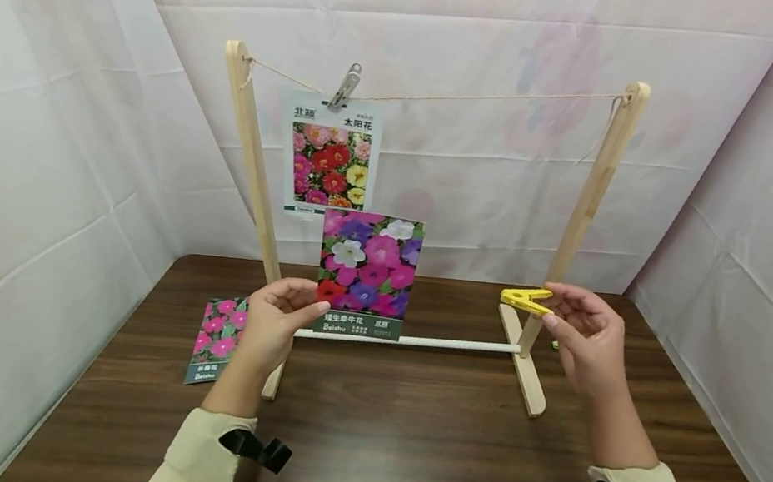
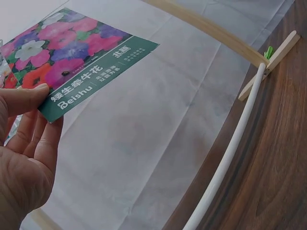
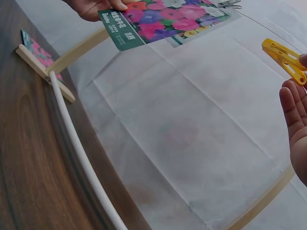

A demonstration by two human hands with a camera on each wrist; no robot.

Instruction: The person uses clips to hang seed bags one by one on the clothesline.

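My left hand [image 1: 270,328] pinches the lower left corner of a flower seed packet [image 1: 370,268], printed with pink, purple and white blooms. It is held upright in front of the wooden stand, below the string [image 1: 484,101]. At the right, my right hand [image 1: 590,345] pinches a yellow clothespin [image 1: 523,299] by its handle ends, thumb on one and fingers on the other. The right wrist view shows the clothespin [image 3: 283,57] with its nose pointing away from the hand. Another seed packet [image 1: 329,169] hangs from the string's left part in a metal clip [image 1: 345,85].
Two wooden posts [image 1: 586,197] hold up the string, joined low down by a white rod [image 1: 457,345]. A third seed packet [image 1: 213,340] lies on the brown table [image 1: 395,428] at the left, partly behind my left arm. Something small and green [image 2: 268,51] is by the right foot.
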